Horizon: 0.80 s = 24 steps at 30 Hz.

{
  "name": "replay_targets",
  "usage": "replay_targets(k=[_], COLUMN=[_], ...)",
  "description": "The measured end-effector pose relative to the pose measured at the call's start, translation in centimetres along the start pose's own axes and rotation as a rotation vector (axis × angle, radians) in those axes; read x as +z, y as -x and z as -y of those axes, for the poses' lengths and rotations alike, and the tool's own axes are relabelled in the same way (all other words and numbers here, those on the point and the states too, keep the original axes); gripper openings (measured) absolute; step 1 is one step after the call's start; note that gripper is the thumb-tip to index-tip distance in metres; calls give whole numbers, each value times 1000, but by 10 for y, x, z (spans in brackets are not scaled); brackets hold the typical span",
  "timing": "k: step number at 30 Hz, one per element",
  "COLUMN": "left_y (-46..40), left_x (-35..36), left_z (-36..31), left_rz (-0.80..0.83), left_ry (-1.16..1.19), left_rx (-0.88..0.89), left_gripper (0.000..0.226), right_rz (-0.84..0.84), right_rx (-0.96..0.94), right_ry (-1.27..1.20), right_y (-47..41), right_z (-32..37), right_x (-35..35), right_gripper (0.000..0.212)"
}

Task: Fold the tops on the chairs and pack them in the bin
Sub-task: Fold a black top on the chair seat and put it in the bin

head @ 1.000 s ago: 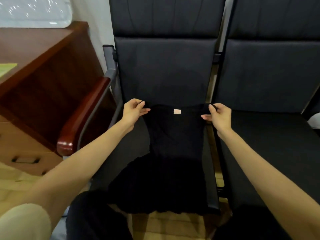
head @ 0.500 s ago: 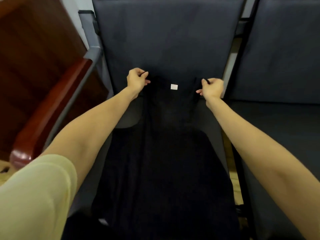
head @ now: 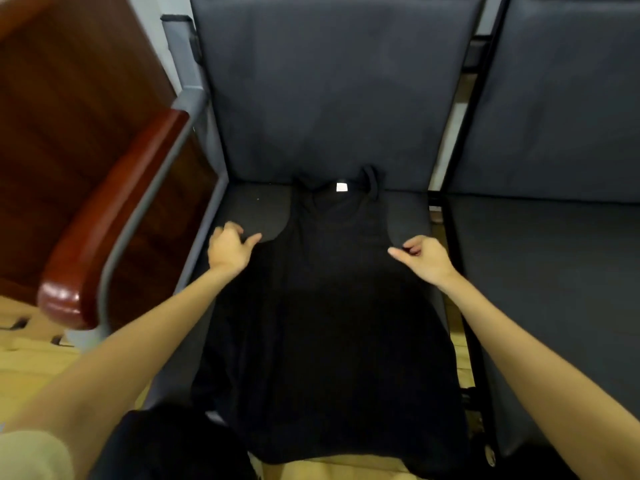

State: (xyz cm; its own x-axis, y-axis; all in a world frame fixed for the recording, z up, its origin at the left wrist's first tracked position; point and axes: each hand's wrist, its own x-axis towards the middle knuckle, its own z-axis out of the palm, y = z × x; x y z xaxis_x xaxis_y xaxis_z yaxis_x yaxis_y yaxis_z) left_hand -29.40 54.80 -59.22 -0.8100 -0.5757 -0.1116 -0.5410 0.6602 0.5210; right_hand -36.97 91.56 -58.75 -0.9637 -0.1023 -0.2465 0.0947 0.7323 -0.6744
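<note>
A black sleeveless top lies flat on the left chair's seat, its straps and white neck label against the backrest and its hem hanging over the front edge. My left hand sits at the top's left armhole corner with fingers loosely curled and the thumb touching the fabric edge. At the right armhole corner is my right hand, fingers curled and thumb pointing at the edge. I see no fabric held in either hand. No bin is in view.
A wooden armrest on a grey metal frame borders the seat on the left, with a wooden desk behind it. A second dark chair stands on the right. Wooden floor shows below.
Both hands let go of the shoulder straps at the backrest and moved down toward me to the armhole corners. The top now lies flat on the seat.
</note>
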Motion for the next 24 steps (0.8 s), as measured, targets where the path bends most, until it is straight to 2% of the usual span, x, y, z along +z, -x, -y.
replay_targets(k=[3, 5, 7, 10, 13, 14, 16, 19, 22, 24], left_y=[36, 50, 52, 49, 47, 45, 39, 22, 9, 11], left_x=[-6, -6, -6, -6, -8, -10, -13, -19, -22, -23], left_z=[16, 19, 19, 15, 12, 12, 17, 24, 21, 17], left_rz=[-58, -74, -69, -63, -117, -140, -161, -125, -89, -75], left_ry=[-88, -72, -38, -69, 26, 38, 19, 45, 118, 167], left_rx=[-108, -153, -182, -165, -170, -160, -119, -89, -108, -138], left_gripper=[66, 69, 67, 55, 44, 43, 41, 40, 42, 41], right_rz=[63, 96, 118, 177, 200, 196, 205, 38, -63, -20], right_rx=[-72, -66, -106, -198, -227, -237, -242, -341, -439, -395], right_ry=[246, 355, 328, 122, 37, 87, 371, 726, 815, 805], right_y=[16, 19, 19, 16, 17, 15, 15, 6, -9, -16], right_z=[4, 8, 9, 7, 9, 7, 11, 18, 25, 22], right_x=[11, 17, 18, 11, -10, -17, -35, -54, -57, -48], right_gripper=[63, 63, 56, 39, 14, 22, 35, 41, 46, 46])
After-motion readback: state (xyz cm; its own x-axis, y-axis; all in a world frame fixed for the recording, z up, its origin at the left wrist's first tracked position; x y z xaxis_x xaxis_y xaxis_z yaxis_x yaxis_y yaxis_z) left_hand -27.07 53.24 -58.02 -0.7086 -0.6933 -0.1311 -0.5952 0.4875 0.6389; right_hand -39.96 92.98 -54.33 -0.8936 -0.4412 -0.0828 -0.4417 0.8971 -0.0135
